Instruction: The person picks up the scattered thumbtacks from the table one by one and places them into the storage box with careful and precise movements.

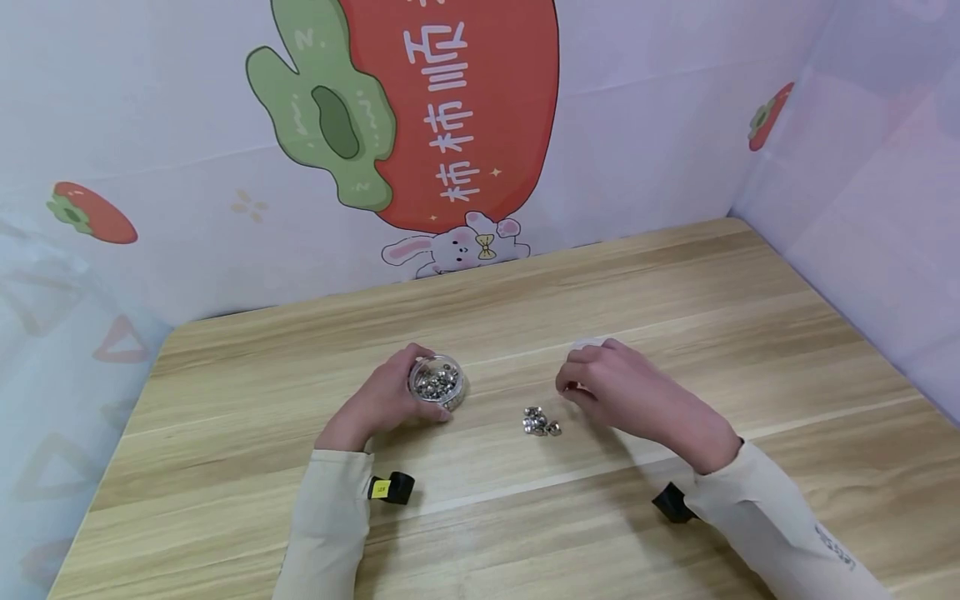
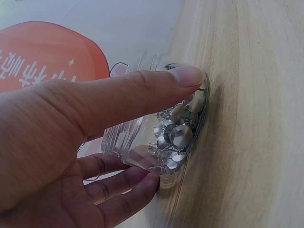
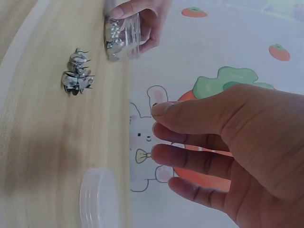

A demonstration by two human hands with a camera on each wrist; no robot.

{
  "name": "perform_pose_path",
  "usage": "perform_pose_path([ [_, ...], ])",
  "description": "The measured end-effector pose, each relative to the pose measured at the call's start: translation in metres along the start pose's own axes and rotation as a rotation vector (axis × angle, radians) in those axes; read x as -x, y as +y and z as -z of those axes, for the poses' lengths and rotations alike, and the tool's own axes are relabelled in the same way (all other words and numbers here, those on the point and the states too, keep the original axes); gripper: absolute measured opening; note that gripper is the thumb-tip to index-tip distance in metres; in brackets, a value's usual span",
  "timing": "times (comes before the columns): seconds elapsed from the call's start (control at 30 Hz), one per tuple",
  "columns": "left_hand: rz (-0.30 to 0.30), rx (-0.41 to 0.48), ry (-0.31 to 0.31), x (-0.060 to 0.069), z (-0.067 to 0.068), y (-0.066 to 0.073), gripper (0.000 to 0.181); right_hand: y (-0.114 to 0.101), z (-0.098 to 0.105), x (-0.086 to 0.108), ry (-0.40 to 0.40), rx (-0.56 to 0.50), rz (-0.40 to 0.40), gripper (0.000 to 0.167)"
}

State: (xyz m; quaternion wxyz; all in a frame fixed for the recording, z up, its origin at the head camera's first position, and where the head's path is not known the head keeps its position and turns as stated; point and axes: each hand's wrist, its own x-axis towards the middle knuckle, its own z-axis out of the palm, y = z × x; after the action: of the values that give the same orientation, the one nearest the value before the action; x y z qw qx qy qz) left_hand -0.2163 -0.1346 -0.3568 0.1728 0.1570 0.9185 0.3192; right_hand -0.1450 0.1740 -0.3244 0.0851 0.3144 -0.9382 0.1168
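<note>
My left hand [image 1: 388,392] grips a clear round jar [image 2: 135,135], thumb on one side and fingers on the other. Silvery thumbtacks [image 1: 437,383] lie inside the jar, which stands open-topped on the table. To its right, a small pile of thumbtacks [image 1: 537,422] rests on the wood. My right hand [image 1: 617,385] hovers just right of that pile, its fingers loosely bent. In the right wrist view the thumb and index tips lie close together, and no thing shows clearly between them. A translucent lid [image 3: 99,199] sits beside that hand, mostly hidden behind it in the head view.
The wooden table [image 1: 247,500] meets a printed backdrop [image 1: 637,150] along its far edge, with a side sheet [image 1: 900,208] at the right. A black wrist camera [image 1: 401,488] sits by the left sleeve, another black camera [image 1: 673,503] by the right.
</note>
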Motion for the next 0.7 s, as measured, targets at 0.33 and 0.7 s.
perform_pose_path([
  [0.33,0.003,0.016,-0.002,0.000,0.000,0.001,0.083,-0.014,-0.006,-0.028,-0.044,-0.028,-0.016,0.005],
  [0.7,0.004,0.012,0.007,0.001,0.001,0.001,0.081,-0.054,-0.023,-0.091,-0.030,-0.126,0.045,0.013],
])
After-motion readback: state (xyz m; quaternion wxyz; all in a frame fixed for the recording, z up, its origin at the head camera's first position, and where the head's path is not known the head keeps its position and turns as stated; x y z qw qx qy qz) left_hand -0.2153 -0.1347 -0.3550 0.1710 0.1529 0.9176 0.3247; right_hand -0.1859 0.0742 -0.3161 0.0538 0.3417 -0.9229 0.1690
